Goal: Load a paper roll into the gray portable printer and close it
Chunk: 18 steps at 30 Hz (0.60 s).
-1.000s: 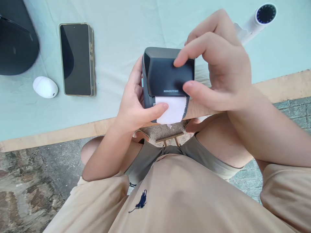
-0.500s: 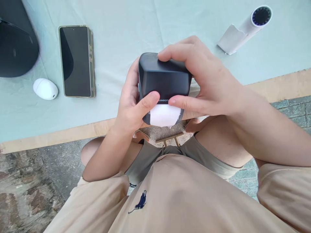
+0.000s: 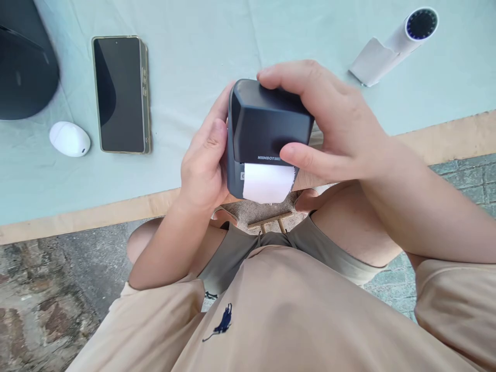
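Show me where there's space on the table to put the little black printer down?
The widest bare patch of pale green cloth lies between the black smartphone and the white handheld fan, just behind the dark grey label printer. More bare cloth runs right of the fan. The far left is crowded: phone, white oval case and black rounded object.

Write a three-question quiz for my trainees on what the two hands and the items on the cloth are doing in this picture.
1. True or false: both hands hold the dark label printer.
2. What sticks out of the printer's slot? A) white paper B) a cable C) a red card
3. Which lies nearest the phone: the white oval case or the white handheld fan?

Key
1. True: the left hand grips its left side, the right hand its top and front.
2. A: white paper.
3. The white oval case.
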Each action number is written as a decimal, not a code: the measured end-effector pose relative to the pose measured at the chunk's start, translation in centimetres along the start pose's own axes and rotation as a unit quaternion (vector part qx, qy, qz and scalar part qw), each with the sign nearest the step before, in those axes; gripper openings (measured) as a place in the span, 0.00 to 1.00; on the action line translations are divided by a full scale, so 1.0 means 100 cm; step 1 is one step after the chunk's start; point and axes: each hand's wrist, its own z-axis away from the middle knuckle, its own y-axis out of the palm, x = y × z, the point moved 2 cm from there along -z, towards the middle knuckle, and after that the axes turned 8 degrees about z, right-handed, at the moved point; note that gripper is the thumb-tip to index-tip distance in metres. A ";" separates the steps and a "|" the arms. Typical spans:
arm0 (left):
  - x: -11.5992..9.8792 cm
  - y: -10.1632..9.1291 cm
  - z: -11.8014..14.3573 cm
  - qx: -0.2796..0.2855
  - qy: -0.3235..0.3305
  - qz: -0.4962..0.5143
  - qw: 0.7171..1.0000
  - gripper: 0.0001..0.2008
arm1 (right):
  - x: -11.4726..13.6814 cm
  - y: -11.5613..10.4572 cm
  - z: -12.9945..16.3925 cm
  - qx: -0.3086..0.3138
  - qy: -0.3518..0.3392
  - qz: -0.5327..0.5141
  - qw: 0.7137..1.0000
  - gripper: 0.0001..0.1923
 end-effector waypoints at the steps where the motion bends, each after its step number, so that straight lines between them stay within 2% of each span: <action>1: 0.000 0.000 0.000 -0.005 -0.005 -0.001 1.000 0.20 | -0.001 0.001 0.000 0.008 0.000 0.003 1.000 0.29; 4: -0.002 0.002 0.003 -0.031 -0.012 0.006 0.999 0.20 | -0.004 0.002 0.000 0.029 -0.008 0.007 1.000 0.35; 9: -0.001 0.001 0.005 -0.029 -0.015 -0.004 0.999 0.25 | -0.005 0.001 -0.002 0.033 0.006 -0.011 0.999 0.39; 14: 0.006 -0.010 0.000 -0.022 0.000 -0.023 0.999 0.23 | -0.003 0.002 -0.003 0.039 0.003 -0.062 0.997 0.43; 18: 0.005 -0.007 0.001 -0.031 0.002 0.004 1.000 0.17 | -0.001 -0.005 -0.007 0.036 0.000 -0.052 0.998 0.41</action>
